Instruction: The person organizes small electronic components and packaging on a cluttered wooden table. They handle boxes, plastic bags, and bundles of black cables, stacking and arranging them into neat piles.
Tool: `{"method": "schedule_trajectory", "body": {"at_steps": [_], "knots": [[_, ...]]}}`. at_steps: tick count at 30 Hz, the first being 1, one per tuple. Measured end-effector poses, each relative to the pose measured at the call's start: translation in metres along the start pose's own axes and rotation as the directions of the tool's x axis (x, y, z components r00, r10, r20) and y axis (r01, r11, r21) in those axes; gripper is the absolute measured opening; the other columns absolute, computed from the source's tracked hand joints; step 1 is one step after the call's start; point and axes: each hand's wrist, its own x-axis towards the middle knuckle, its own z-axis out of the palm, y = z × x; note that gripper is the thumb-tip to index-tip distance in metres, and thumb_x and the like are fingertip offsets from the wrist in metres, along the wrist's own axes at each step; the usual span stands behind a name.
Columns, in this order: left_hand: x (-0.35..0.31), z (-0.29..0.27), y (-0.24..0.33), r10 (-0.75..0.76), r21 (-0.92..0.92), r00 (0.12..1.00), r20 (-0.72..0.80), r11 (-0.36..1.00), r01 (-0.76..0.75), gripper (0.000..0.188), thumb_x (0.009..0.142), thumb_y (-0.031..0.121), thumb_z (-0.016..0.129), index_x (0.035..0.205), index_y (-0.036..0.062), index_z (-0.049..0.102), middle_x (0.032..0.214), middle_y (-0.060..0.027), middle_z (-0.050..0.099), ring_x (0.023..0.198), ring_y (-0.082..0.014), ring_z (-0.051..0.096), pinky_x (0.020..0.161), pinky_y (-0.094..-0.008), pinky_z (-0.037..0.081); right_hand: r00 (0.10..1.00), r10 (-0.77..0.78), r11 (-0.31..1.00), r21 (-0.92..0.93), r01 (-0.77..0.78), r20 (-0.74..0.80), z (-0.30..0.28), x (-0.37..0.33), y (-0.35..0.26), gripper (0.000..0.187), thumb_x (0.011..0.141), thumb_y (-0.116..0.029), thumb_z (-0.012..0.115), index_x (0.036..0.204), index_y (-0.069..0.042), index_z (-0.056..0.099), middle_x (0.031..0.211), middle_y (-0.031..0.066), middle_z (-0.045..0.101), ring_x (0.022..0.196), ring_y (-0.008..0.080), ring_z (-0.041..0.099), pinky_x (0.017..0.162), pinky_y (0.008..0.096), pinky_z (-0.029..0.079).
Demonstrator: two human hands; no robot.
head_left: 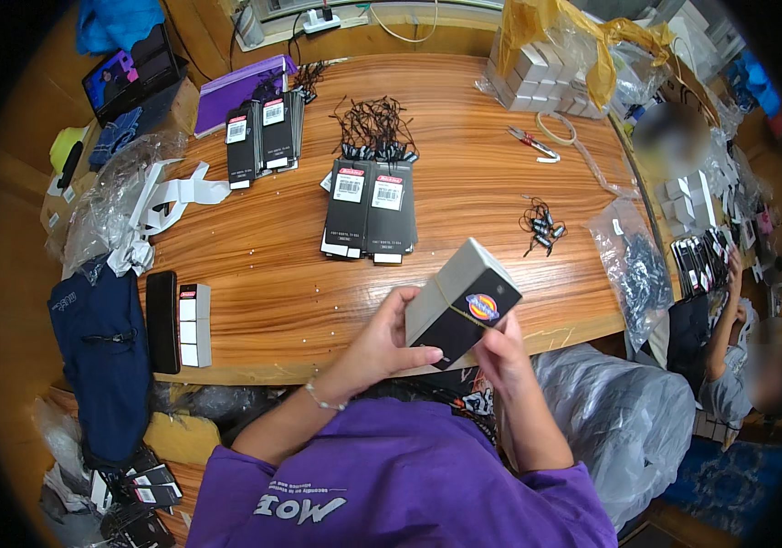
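A banded stack of cards (453, 321) is held up over the near edge of the wooden table (464, 192), in front of the person's chest. Its long axis runs aslant, from the near left up to the far right; the end with the round coloured logo points far right, away from the body. The black face is turned up and toward the person, and the pale card edges face the far left. A thin band crosses it around the middle.

Both hands are closed on it. The left hand (395, 338) clasps the left side — fingers curled along the pale edges, thumb laid over the near end of the black face. The right hand (503, 354) clamps the lower right side, its thumb against the edge; its other fingers are mostly hidden behind the stack.

By the table's right edge, a clear plastic bag (630, 265) holds a tangle of dark pieces — probably cords, though the film blurs them. At the far right corner, small white boxes (537, 78) are packed in rows, partly under a yellow plastic bag (582, 35).
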Motion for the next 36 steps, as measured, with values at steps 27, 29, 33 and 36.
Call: {"method": "schedule_trajectory", "body": {"at_steps": [27, 29, 33, 36], "knots": [[-0.038, -0.033, 0.007, 0.377, 0.678, 0.914, -0.153, 0.713, -0.180, 0.070, 0.079, 0.015, 0.064, 0.134, 0.0040, 0.021, 0.112, -0.0159, 0.046, 0.108, -0.0248, 0.045, 0.096, -0.0346, 0.035, 0.999, 0.047, 0.217, -0.976, -0.002, 0.008, -0.003, 0.059, -0.056, 0.063, 0.085, -0.019, 0.047, 0.140, -0.004, 0.018, 0.122, 0.0208, 0.044, 0.110, 0.0222, 0.045, 0.096, 0.0287, 0.031], [-0.040, -0.038, 0.018, 0.396, 0.659, 0.900, -0.182, 0.728, -0.187, 0.068, 0.079, 0.015, 0.064, 0.132, 0.0042, 0.024, 0.112, -0.0155, 0.046, 0.108, -0.0236, 0.045, 0.095, -0.0343, 0.036, 0.998, -0.041, 0.077, -0.996, 0.049, 0.046, -0.012, 0.057, -0.059, 0.061, 0.087, -0.021, 0.047, 0.140, -0.006, 0.020, 0.119, 0.0175, 0.045, 0.106, 0.0243, 0.045, 0.095, 0.0309, 0.032], [-0.067, -0.070, 0.076, 0.627, 0.799, 0.660, -0.414, 0.598, -0.067, 0.055, 0.077, 0.017, 0.065, 0.123, 0.0042, 0.038, 0.114, -0.0125, 0.048, 0.106, -0.0212, 0.047, 0.091, -0.0329, 0.037, 0.996, -0.064, 0.338, -0.940, -0.038, -0.063, -0.014, 0.042, -0.072, 0.059, 0.088, -0.020, 0.049, 0.140, -0.011, 0.022, 0.117, 0.0136, 0.047, 0.100, 0.0229, 0.045, 0.090, 0.0345, 0.036], [-0.102, -0.115, 0.109, 0.760, 0.853, 0.507, -0.406, 0.116, 0.509, 0.056, 0.075, 0.030, 0.066, 0.118, 0.0014, 0.043, 0.107, -0.0150, 0.053, 0.102, -0.0299, 0.049, 0.090, -0.0382, 0.039, 0.958, -0.276, 0.348, -0.937, 0.029, -0.073, -0.043, 0.035, -0.071, 0.054, 0.090, -0.020, 0.048, 0.139, -0.013, 0.025, 0.111, 0.0067, 0.048, 0.093, 0.0145, 0.044, 0.082, 0.0295, 0.038]]}}
